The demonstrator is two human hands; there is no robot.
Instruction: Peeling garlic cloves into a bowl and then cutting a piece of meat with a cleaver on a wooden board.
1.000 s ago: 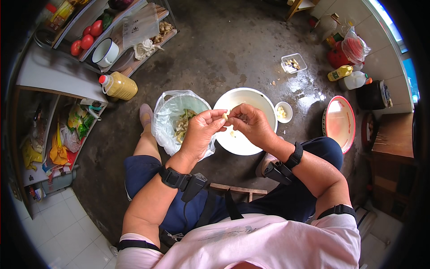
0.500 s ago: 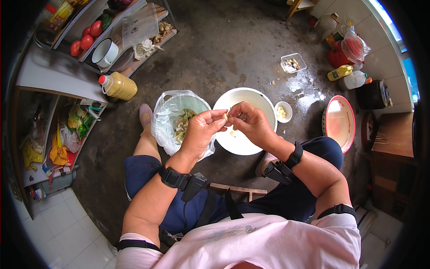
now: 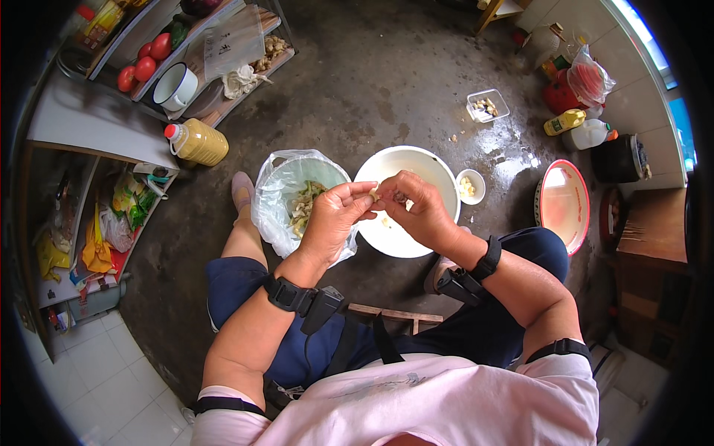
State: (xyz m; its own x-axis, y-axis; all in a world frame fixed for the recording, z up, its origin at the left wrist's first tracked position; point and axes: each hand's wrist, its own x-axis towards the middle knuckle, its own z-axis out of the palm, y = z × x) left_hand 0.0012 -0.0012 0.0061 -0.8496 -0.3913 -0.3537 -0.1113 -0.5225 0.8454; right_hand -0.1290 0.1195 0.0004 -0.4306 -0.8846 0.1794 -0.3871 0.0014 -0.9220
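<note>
My left hand (image 3: 329,220) pinches a small pale garlic clove (image 3: 374,194) between thumb and fingertips. From the other side, my right hand (image 3: 428,214) closes its fingertips on the same clove, partly hiding it. Both hands are over the near left part of a white basin (image 3: 401,242), where a few pale bits lie. To the left stands a bin lined with a clear plastic bag (image 3: 269,212), holding peelings and green scraps (image 3: 305,201). Right of the basin, a small white bowl (image 3: 480,193) contains peeled cloves (image 3: 466,185).
A clear plastic tray (image 3: 497,102) with dark and pale pieces sits farther off on the wet floor. A red-rimmed basin (image 3: 581,223) leans at right. An oil jug (image 3: 202,144) stands by the left shelves (image 3: 97,141). Bottles (image 3: 565,121) and a dark pot (image 3: 616,159) line the right wall.
My right hand has rolled slightly inward and its fingers have curled closer around the clove. The left hand has hardly moved.
</note>
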